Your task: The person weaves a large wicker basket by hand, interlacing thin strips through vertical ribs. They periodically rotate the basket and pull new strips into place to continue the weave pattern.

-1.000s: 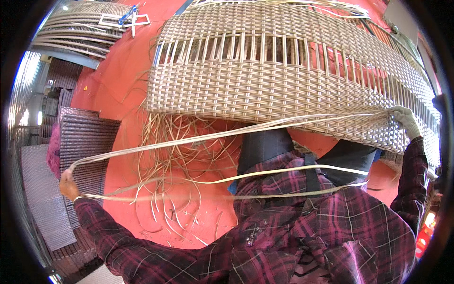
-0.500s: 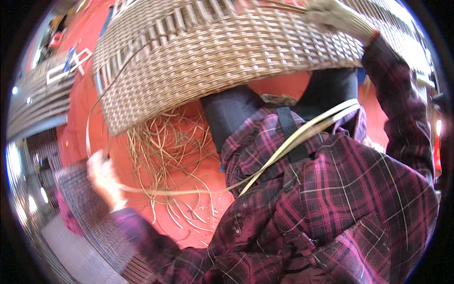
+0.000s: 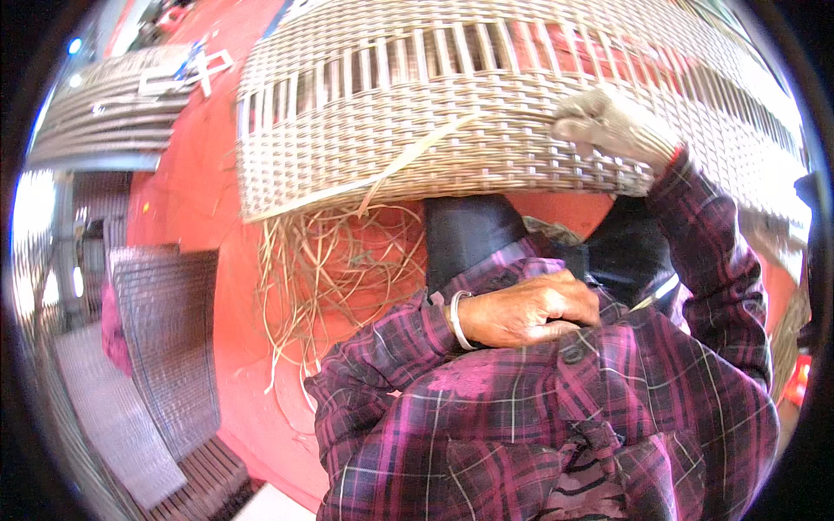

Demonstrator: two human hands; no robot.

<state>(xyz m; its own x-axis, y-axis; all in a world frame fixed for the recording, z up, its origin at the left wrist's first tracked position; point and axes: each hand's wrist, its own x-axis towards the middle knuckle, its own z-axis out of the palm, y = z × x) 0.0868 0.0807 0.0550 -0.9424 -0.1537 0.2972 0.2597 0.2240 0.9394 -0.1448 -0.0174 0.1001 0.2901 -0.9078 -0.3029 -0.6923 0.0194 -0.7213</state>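
A woven panel of light brown flat strips (image 3: 382, 117) leans across the space before my knees, with an unfilled band of upright ribs in its upper part. My right hand (image 3: 612, 128), in a pale work glove, is closed against the weave and pinches a thin strip. A loose pale strip (image 3: 417, 156) loops over the panel's face toward that glove. My bare left hand (image 3: 532, 311), a white bracelet at its wrist, is at my lap against the plaid shirt. Its fingers are curled, and whatever they hold is hidden.
Loose strips (image 3: 330, 269) lie tangled on the red floor (image 3: 252, 347) below the panel's left part. Dark woven panels (image 3: 169, 339) stand at the left. Farther back are a stack of slatted pieces (image 3: 113, 113) and a white frame (image 3: 208, 71).
My left hand has moved from the far left, where it pulled a long strip, to my lap. The panel appears lower in view, and the strip now curls over its face.
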